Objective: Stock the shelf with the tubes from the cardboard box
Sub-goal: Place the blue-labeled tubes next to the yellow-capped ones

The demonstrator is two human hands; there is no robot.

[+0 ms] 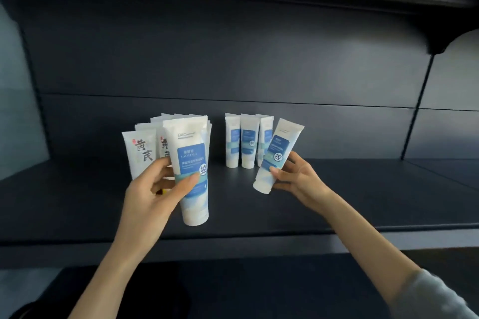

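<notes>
- The left hand [153, 189] curls round a blue-label tube [193, 153], with the thumb across the front of the label and the fingers behind. This tube is upright, cap down, over the near part of the shelf [363, 189]. I cannot tell whether the cap touches the board.
- The right hand [298, 179] pinches a tilted tube [278, 153] between thumb and fingertips. Its top leans to the right, and its cap looks low and clear of the board. It sits just near and right of a row of three tubes [247, 141] that stands farther back.
- Behind the left hand, a bunch of black-lettered tubes [140, 153] stands upright on the left of the shelf.
- Stocking looks partly done: two groups are in place, and the two tubes in hand are not yet set down. The tilted one most likely goes beside the matching row.
- The cardboard box is out of view, so I cannot tell how many tubes are left in it.
</notes>
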